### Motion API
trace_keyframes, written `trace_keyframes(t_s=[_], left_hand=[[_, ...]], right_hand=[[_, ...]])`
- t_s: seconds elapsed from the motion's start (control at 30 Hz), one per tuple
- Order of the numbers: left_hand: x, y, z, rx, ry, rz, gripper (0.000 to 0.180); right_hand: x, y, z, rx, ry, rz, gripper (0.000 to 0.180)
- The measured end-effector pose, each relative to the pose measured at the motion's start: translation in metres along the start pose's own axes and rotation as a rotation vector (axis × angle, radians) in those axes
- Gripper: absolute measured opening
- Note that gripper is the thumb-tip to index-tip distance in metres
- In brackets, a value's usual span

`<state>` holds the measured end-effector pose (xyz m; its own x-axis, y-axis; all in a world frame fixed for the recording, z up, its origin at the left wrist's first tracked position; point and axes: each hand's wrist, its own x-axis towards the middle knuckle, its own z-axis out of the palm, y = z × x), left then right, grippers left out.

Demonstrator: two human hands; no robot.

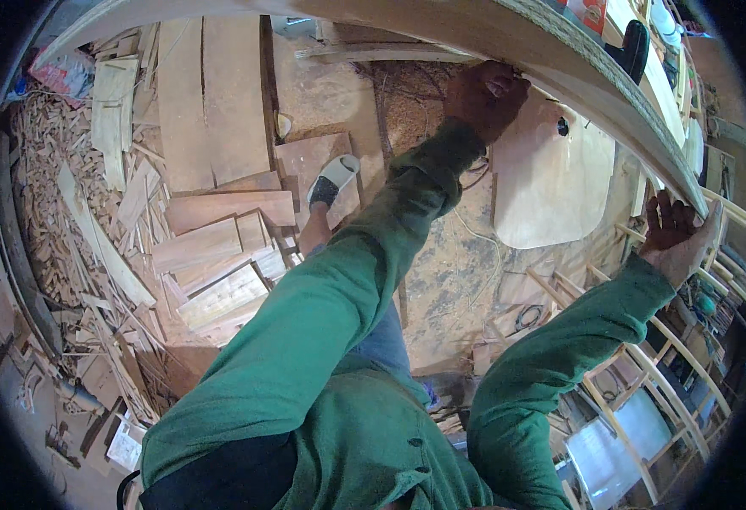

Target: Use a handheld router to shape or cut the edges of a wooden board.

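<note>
A long pale wooden board (441, 24) spans the top of the head view, its rough edge curving down to the right. My left hand (485, 98) is closed against the board's underside; what its fingers hold, if anything, is hidden. Farther right, my right hand (675, 234) is at the board's lower right end, with the edge between the thumb and the raised fingers. Below the board stands a pale wooden panel (551, 204) with rounded corners and a small dark round spot near its top.
Wood offcuts (59, 195) are heaped at the left, beside wide planks (211, 102) and stacked short boards (220, 280). My slippered foot (334, 178) rests among them. Slatted wooden frames (645, 365) stand at the lower right. A black rounded object (634, 51) rises behind the board.
</note>
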<state>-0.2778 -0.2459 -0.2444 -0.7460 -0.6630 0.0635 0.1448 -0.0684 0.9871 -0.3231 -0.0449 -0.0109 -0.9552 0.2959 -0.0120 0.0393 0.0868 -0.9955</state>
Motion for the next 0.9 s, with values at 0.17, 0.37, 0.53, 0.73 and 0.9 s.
trace_keyframes(t_s=[0.17,0.37,0.53,0.73,0.9], left_hand=[[-0.004,-0.003,0.006,-0.027,-0.017,-0.050,0.018],[-0.005,0.008,0.005,-0.092,-0.027,-0.083,0.021],[-0.007,0.018,0.002,-0.014,0.042,-0.013,0.023],[-0.004,0.001,0.010,-0.146,0.034,-0.009,0.023],[-0.007,0.013,0.004,-0.020,0.025,0.059,0.021]], right_hand=[[-0.007,-0.002,0.000,-0.041,-0.001,-0.050,0.044],[-0.004,-0.001,-0.005,0.009,-0.053,-0.013,0.043],[-0.006,-0.006,0.000,-0.031,-0.024,0.044,0.047],[-0.008,-0.005,0.003,-0.051,0.010,0.007,0.046],[-0.003,-0.003,-0.009,-0.018,-0.049,0.010,0.044]])
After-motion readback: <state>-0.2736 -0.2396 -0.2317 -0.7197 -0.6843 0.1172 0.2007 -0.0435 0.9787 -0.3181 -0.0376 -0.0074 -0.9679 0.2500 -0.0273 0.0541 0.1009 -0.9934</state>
